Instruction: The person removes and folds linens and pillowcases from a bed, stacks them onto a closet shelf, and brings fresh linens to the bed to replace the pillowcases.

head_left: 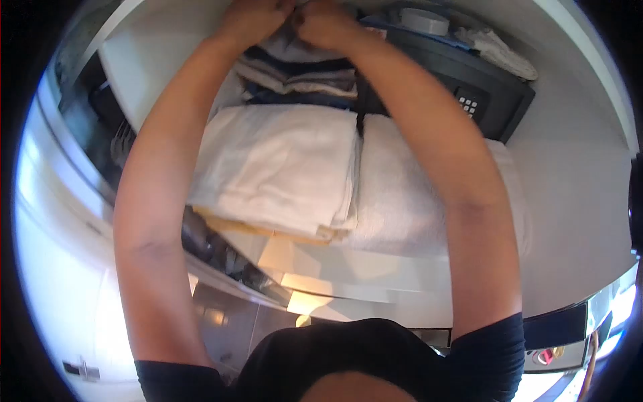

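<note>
Both arms reach up over a white shelf. At the top edge of the head view, my left hand (264, 17) and my right hand (321, 23) are close together above a stack of folded dark and grey clothes (298, 74). The fingers of each hand are curled on grey cloth (288, 45) at the top of the stack, though the fingertips are partly cut off by the frame. In front of the stack lies a pile of folded white towels (278, 164), with a yellow cloth (234, 225) under it.
Another white towel pile (402, 187) lies to the right, below my right forearm. Behind it stands a dark safe (495, 100) with a keypad, carrying a white round object (424, 21) and a white crumpled cloth (499, 53). White cabinet walls (569, 147) enclose the shelf.
</note>
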Available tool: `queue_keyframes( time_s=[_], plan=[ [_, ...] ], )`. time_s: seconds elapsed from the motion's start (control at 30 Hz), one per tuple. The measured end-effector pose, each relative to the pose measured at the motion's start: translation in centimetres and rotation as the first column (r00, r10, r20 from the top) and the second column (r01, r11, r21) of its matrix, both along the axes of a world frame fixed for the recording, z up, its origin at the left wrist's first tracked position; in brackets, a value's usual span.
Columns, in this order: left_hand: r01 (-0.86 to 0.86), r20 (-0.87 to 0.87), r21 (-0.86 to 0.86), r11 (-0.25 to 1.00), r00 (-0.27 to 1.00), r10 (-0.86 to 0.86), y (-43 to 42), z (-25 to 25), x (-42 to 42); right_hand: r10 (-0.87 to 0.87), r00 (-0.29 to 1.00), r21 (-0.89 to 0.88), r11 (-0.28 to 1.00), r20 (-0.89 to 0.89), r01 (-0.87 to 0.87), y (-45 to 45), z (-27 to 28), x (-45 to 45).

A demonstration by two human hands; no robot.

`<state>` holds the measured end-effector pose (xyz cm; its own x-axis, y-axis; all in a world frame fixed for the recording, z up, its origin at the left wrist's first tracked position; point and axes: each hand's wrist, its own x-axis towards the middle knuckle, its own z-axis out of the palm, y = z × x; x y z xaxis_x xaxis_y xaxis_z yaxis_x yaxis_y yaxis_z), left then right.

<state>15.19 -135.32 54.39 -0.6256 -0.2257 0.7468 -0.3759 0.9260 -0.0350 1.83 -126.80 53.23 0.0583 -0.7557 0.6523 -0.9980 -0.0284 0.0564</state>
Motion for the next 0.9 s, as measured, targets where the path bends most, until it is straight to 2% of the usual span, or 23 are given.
queue_keyframes(
  time_s=[0.03,0.1,0.17,0.2,0.27,0.33,0.4,0.43,0.47,0.5,0.53,0.6,0.7,0.73,0.8,0.87,0.9],
  plan=[
    [0.021,-0.069,0.092,0.996,0.998,-0.014,2.2,0.6,2.0,0.019,0.999,0.000,1.000,0.037,-0.019,1.5,0.8,0.9],
    [0.196,-0.057,0.158,0.968,0.980,-0.189,6.7,0.2,6.8,0.039,0.991,0.017,0.999,0.126,-0.041,4.8,1.1,2.8],
    [0.316,-0.243,-0.012,0.949,0.919,-0.309,11.0,-3.5,10.2,0.055,0.981,0.071,0.995,0.185,-0.069,8.9,1.6,4.8],
    [0.300,-0.403,-0.220,0.928,0.838,-0.367,12.8,-6.9,11.2,0.064,0.978,0.114,0.990,0.200,-0.088,11.4,1.8,5.9],
    [0.176,-0.358,-0.417,0.892,0.870,-0.339,16.3,-12.3,14.1,0.093,0.972,0.193,0.972,0.217,-0.136,16.2,1.0,8.2],
    [0.181,-0.289,-0.421,0.889,0.902,-0.321,17.2,-18.3,16.5,0.128,0.969,0.260,0.948,0.211,-0.181,20.0,0.3,10.2],
    [0.230,-0.429,-0.102,0.968,0.868,-0.251,17.9,-23.5,18.4,0.264,0.964,0.014,0.964,0.030,-0.265,19.1,-5.7,9.6],
    [0.311,-0.569,0.103,0.945,0.797,-0.200,18.4,-25.1,18.5,0.224,0.974,0.033,0.974,0.010,-0.224,18.8,-7.5,10.6],
    [0.406,-0.684,0.289,0.867,0.722,-0.110,19.3,-26.4,18.2,0.185,0.983,0.053,0.981,-0.010,-0.184,18.5,-9.1,12.3],
    [0.510,-0.764,0.442,0.738,0.646,0.012,19.8,-27.5,18.0,0.145,0.989,0.074,0.987,-0.031,-0.142,18.1,-10.3,13.7],
    [0.655,-0.817,0.522,0.546,0.567,0.100,19.3,-28.8,17.5,0.097,0.994,0.148,0.985,-0.047,-0.090,17.1,-11.1,14.6],
    [0.857,-0.823,0.508,0.083,0.454,0.343,17.9,-30.3,16.8,0.012,0.997,0.309,0.951,-0.081,0.014,15.0,-12.1,16.0],
    [0.878,-0.817,0.474,-0.065,0.467,0.339,16.5,-29.5,16.8,-0.099,0.990,0.397,0.908,-0.101,0.131,11.6,-11.4,15.3],
    [0.855,-0.785,0.509,-0.096,0.507,0.356,16.0,-29.0,16.8,-0.053,0.995,0.344,0.936,-0.084,0.079,11.4,-11.2,14.7],
    [0.802,-0.716,0.574,-0.163,0.589,0.374,15.6,-27.7,17.0,-0.021,0.998,0.372,0.927,-0.051,0.039,11.5,-10.8,14.8],
    [0.814,-0.738,0.517,-0.266,0.581,0.343,16.1,-26.3,17.6,0.042,0.998,0.349,0.936,0.035,-0.052,12.7,-9.9,15.7],
    [0.815,-0.748,0.487,-0.315,0.575,0.332,16.5,-26.0,18.1,-0.056,0.995,0.345,0.935,-0.085,0.082,13.0,-10.4,16.7]
  ],
)
